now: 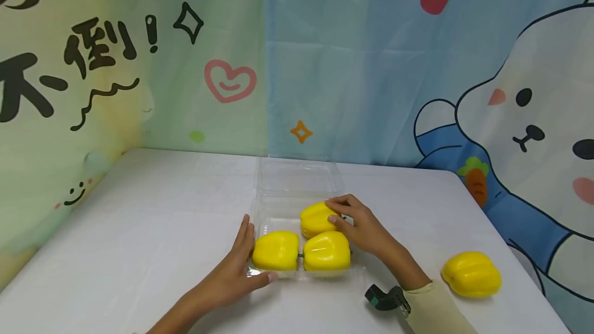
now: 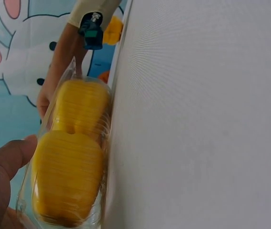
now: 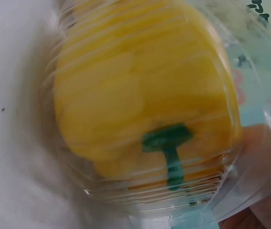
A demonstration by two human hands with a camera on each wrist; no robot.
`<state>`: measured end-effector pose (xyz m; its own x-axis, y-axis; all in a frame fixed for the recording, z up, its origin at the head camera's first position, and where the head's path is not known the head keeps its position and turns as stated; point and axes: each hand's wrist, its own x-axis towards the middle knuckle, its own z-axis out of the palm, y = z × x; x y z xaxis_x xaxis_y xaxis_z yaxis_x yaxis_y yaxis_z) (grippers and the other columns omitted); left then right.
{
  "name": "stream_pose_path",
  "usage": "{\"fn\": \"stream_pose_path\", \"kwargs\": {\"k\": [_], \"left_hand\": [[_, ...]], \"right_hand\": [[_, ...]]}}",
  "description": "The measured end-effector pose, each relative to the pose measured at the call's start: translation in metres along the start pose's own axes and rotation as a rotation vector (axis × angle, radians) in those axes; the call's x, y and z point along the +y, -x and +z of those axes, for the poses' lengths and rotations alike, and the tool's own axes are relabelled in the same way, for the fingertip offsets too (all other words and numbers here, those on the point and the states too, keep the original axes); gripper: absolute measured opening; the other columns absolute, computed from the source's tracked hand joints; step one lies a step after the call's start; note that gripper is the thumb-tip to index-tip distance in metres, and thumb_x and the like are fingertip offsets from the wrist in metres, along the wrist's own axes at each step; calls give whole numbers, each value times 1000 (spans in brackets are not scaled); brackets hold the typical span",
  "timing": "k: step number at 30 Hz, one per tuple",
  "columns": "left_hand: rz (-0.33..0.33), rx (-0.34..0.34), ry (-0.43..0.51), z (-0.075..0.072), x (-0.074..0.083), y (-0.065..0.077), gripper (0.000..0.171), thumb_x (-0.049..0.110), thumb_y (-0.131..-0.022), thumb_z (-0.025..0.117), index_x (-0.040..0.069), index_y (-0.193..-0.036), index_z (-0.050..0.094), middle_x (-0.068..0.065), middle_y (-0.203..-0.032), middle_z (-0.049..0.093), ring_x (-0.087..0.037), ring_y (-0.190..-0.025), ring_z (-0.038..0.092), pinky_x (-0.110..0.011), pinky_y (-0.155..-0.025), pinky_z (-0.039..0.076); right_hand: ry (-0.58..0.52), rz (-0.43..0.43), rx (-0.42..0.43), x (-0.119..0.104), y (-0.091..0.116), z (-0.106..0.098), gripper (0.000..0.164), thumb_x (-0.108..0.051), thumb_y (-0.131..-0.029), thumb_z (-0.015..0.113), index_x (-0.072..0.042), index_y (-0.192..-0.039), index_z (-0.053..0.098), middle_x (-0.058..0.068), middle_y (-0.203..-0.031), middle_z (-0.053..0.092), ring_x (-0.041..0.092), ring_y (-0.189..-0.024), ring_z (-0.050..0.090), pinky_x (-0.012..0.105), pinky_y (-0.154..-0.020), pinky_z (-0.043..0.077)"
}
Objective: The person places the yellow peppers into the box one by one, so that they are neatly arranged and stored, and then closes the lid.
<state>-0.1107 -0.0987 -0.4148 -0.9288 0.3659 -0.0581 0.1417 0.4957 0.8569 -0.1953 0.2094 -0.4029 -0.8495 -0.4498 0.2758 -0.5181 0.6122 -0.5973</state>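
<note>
Closest to the right wrist camera, a yellow bell pepper [image 3: 140, 95] is filling the middle of that frame, its green stem [image 3: 173, 164] showing through the ribbed wall of a clear plastic clamshell container [image 3: 145, 200]. At the centre of the head view, the container is lying open, its lid [image 1: 299, 177] extending toward the top of the frame. Two peppers are sitting side by side along its near edge, a front-left pepper [image 1: 276, 250] and a front-right pepper [image 1: 327, 251]. A rear pepper [image 1: 317, 219] is showing just behind the front-right one; whether it is touching the container's floor, I cannot tell.

Of the hands, the right hand [image 1: 359, 223] is pinching the rear pepper between thumb and fingers. The left hand [image 1: 236, 271] is resting against the container's left side, its fingers extending straight and its thumb spreading toward the near left corner.

At bottom right of centre, a black wrist camera [image 1: 385, 298] is jutting out beside a cream sleeve [image 1: 438, 308]. Farther right, a fourth pepper [image 1: 471, 274] is lying on the white desk [image 1: 139, 231]. Across the upper frame, a printed backdrop [image 1: 352, 81] is hanging, a cartoon rabbit [image 1: 547, 66] filling its right side.
</note>
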Motion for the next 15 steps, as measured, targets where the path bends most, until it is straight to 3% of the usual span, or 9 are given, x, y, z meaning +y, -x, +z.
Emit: {"fn": "stream_pose_path", "kwargs": {"k": [15], "left_hand": [[5,4,-5,0,-1,-1,113,45,-83,76,4,-155,-1,-1,-159,-20,-23,-146,-3,-50,-113,12]], "right_hand": [[-1,-3,-2,-2,0,-1,42,-14,-96,62,0,-135,56,13,-129,53,30,-118,53,45,-93,48]]}}
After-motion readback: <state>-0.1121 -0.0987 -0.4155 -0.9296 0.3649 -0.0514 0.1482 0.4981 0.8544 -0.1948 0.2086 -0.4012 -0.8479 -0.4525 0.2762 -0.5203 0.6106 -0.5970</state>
